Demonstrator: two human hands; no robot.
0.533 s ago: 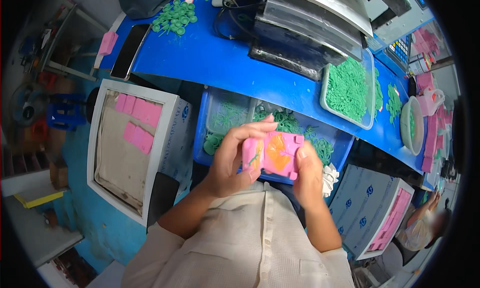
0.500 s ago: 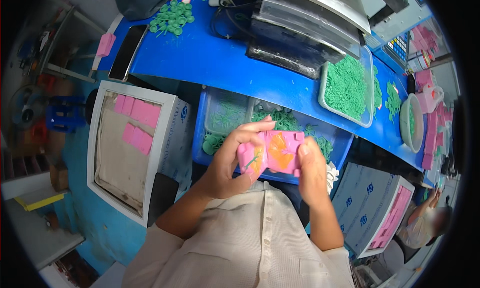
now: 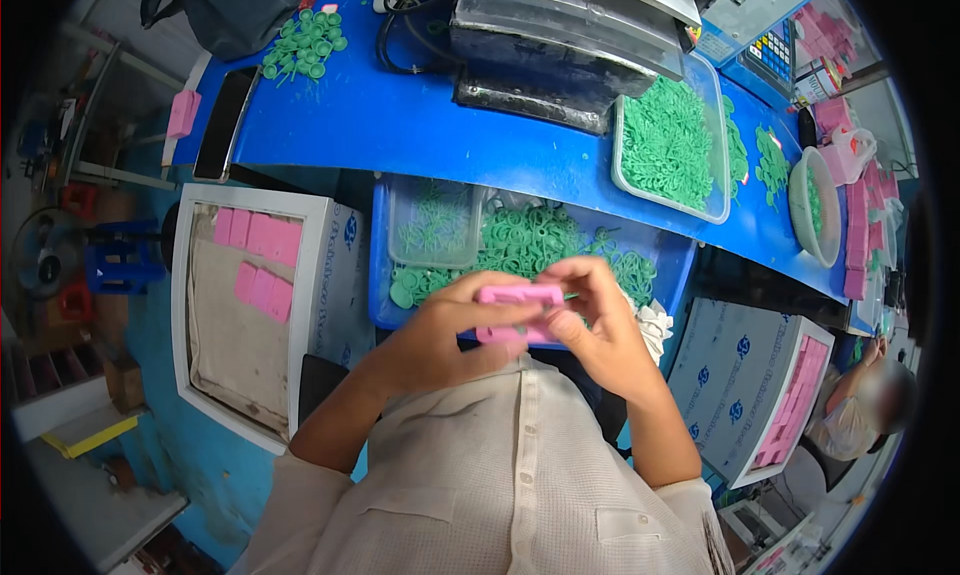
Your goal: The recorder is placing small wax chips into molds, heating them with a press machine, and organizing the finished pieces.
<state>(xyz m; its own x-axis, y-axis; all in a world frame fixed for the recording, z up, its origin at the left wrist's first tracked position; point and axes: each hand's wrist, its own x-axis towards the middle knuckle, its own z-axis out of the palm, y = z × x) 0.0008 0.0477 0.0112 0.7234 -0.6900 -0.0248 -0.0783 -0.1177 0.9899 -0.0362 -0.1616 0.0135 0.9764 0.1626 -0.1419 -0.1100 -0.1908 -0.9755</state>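
Note:
My left hand [image 3: 435, 330] grips the left end of a pink block-like mould [image 3: 522, 294], fingers on its upper part and thumb low. The mould is in two slabs with a dark gap between them, seen edge-on; its inner faces are hidden. My right hand [image 3: 605, 325] curls round its right end, the thumb at the gap and the fingers above. Just beyond both hands lies a blue tray [image 3: 680, 285] of green ring-like plastic pieces [image 3: 530, 233], with a clear tub [image 3: 433, 260] inside it.
The blue table [image 3: 400, 135] carries a dark metal machine [image 3: 545, 50], a clear bin [image 3: 722, 215] of green pieces, a phone [image 3: 225, 125] and green cup-shaped pieces [image 3: 305, 45]. White-framed boxes with pink blocks flank me, left [image 3: 310, 305] and right [image 3: 720, 375]. Another person [image 3: 850, 415] sits far right.
The mould showed its patterned orange and green inside face; now it is turned edge-on, its two slabs facing each other. My right hand has shifted its grip. The whole view has moved slightly.

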